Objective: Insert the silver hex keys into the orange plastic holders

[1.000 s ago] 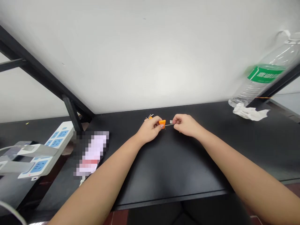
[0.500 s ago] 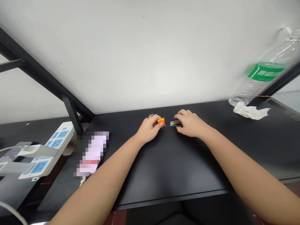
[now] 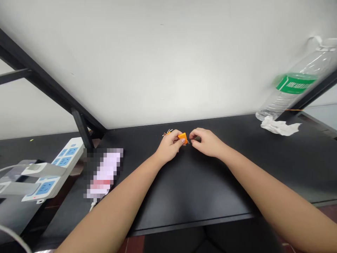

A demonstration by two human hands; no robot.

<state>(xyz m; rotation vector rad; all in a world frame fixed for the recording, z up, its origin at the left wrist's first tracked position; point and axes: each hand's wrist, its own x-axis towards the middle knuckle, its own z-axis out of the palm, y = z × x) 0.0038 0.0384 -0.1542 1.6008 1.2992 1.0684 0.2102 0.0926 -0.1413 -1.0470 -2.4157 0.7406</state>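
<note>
My left hand (image 3: pixel 170 146) is closed on a small orange holder (image 3: pixel 183 137) near the back of the black table (image 3: pixel 200 182). A few thin metal pieces (image 3: pixel 166 132) stick out behind that hand. My right hand (image 3: pixel 206 142) is pinched shut just to the right of the holder, and thin metal pins (image 3: pixel 197 139) show under its fingers. The two hands nearly touch at the holder.
A clear plastic bottle with a green label (image 3: pixel 295 88) leans at the back right above a crumpled white tissue (image 3: pixel 279 126). A blurred pink and white object (image 3: pixel 104 172) and white power strips (image 3: pixel 50 172) lie at the left. A black frame bar (image 3: pixel 52 91) slants behind them.
A second ago my right hand held a pin to the holder. It then moved right onto the stack of pins on the table. Now it is back next to the holder.
</note>
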